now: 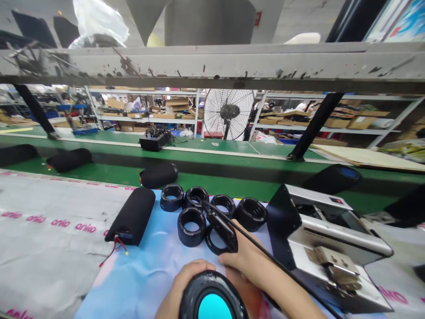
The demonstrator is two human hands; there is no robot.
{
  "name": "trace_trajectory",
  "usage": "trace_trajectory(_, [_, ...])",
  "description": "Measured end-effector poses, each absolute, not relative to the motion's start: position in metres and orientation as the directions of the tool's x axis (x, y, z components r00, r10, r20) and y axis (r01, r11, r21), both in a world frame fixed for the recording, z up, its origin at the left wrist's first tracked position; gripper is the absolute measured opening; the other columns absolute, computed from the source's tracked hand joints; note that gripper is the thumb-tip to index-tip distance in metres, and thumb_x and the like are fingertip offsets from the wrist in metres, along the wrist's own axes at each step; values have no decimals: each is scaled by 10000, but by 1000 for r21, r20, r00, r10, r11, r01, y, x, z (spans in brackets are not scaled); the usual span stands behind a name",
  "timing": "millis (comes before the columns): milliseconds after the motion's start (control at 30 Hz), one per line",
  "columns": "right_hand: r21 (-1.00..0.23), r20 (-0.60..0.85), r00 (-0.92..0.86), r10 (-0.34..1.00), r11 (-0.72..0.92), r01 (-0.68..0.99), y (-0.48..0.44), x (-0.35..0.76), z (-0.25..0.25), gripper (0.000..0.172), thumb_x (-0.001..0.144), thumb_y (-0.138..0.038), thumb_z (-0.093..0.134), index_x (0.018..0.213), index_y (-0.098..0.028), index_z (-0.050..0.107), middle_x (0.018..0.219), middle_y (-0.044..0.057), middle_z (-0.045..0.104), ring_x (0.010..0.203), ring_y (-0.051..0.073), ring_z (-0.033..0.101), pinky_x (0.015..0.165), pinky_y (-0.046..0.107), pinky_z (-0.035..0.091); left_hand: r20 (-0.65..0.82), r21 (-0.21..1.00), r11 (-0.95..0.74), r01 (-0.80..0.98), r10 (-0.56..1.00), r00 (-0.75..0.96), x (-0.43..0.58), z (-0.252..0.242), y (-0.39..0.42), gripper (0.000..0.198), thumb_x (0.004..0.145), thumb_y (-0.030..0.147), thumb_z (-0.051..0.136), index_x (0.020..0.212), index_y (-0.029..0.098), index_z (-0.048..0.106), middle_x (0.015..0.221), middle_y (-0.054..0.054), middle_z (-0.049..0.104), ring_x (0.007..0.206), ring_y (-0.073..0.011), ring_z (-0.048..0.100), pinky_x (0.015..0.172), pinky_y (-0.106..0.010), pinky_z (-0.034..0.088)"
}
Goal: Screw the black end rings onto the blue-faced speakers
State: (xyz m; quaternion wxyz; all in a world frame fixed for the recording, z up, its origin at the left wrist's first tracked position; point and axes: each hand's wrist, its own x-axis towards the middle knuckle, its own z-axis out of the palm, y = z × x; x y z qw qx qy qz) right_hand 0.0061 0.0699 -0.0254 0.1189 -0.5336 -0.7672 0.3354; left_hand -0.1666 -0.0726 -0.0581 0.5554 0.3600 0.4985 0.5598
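Blue-and-grey tabletop (133,279), roomy at left edge; fan (229,113) beyond; grasping cylinder (215,305) with left hand (182,283), tool (223,228) with right hand (244,252).

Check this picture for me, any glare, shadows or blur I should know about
Head view: small glints on the round black case, brighter reflections on the metal machine; head view again: a shadow-like dark band along the green surface; also in the head view: the distant shelves look soft, fine detail lost.
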Motion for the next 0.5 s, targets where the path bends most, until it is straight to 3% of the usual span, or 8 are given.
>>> trace_trajectory(67, [-589, -236, -407, 883, 203, 782, 70, 2, -26, 417, 835, -82, 816, 1214, -158, 661, 1163, 52, 725, 1037, 225, 704, 930, 386, 580, -164, 954, 127, -273, 980, -116, -166, -54, -70, 412, 868, 647, 835, 1061, 285, 880, 1090, -69, 894, 1282, -437, 780, 1232, -637, 511])
trace_trajectory(133, [-535, -276, -394, 877, 200, 821, 69, 1, -26, 427, 869, -98, 796, 1261, -161, 638, 1244, 72, 705, 1120, 252, 690, 992, 415, 549, -173, 949, 136, -285, 979, -108, -164, -50, -67, 412, 944, 652, 746, 1017, 271, 884, 983, -72, 893, 1213, -426, 816, 1186, -646, 550])
trace_trajectory(333, [-372, -356, -271, 894, 130, 919, 48, 20, -31, 352, 863, -237, 753, 1173, -213, 588, 1276, 125, 669, 1068, 387, 739, 773, 387, 420, -171, 940, 127, -315, 979, -115, -161, -34, -61, 384, 934, 614, 783, 882, 248, 888, 901, -84, 902, 1142, -423, 843, 1180, -639, 562])
trace_trajectory(500, [-469, -319, -325, 890, 150, 870, 41, 43, -48, 322, 777, -315, 755, 1049, -264, 591, 1081, 23, 721, 814, 253, 751, 632, 319, 442, -144, 945, 92, -314, 979, -147, -159, -23, -63, 395, 984, 592, 733, 913, 236, 889, 896, -88, 903, 1099, -428, 861, 1136, -658, 588])
